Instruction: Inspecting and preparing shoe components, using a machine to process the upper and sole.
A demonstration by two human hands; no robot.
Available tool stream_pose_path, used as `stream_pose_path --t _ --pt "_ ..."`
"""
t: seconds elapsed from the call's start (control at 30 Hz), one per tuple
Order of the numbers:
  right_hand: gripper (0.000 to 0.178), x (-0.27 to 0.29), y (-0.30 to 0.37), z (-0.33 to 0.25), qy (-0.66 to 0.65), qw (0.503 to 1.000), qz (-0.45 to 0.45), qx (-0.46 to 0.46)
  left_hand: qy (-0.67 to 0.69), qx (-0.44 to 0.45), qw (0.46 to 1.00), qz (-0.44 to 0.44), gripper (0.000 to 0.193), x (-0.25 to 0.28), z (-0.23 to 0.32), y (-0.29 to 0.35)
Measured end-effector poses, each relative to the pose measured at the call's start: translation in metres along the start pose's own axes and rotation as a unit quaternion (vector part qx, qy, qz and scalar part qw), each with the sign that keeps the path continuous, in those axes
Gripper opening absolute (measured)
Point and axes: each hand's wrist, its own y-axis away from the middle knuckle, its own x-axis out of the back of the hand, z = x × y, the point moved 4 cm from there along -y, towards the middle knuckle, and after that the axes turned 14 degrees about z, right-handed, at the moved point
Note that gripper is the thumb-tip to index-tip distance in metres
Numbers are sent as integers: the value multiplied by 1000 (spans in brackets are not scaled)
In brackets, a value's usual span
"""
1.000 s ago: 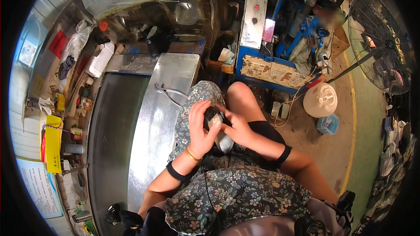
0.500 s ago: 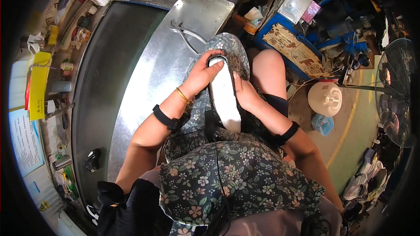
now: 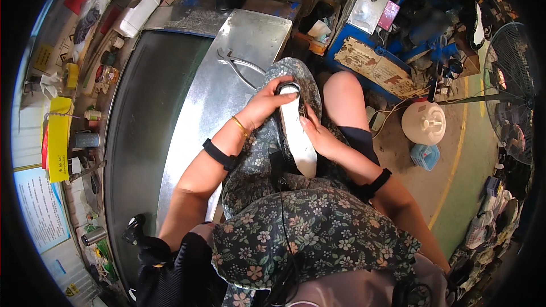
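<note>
1. In hand: a white-faced, shoe-shaped piece (image 3: 297,136) is held over the floral cloth (image 3: 307,233) on the lap, its length running roughly from 12 to 6 o'clock (clock read from the piece, 12 at the top of the view).
2. Change: 1.0 s ago the piece was largely covered by both hands, with a greyish end showing; its white face is now turned up and exposed along most of its length.
3. Left hand (image 3: 266,105), at 10 to 11 o'clock: the dark-rimmed upper end is pinched, the thumb laid farther across the white face than 0.5 s ago; the curled fingers are partly hidden.
4. Right hand (image 3: 323,139), at 3 to 4 o'clock: digits are now rested over the right edge. Whether the underside is clasped too cannot be told.
5. Meaning, as judged: the piece is steadied from 2 sides, and the white face is left open to view and touch. No tool is held.
6. Nearby: pincers (image 3: 232,61) are seen on the metal plate (image 3: 190,136), at 10 to 11 o'clock, untouched. A cream jug (image 3: 424,123) is noted at 3 o'clock.
</note>
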Motion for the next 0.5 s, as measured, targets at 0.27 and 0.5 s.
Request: stream_pose_path --t 0.27,0.5 --pt "70 -38 -10 -43 9 998 48 27 -453 -53 828 325 52 32 12 51" --pt "78 -56 -16 -43 95 994 57 14 -782 -367 457 210 25 10 47 51"
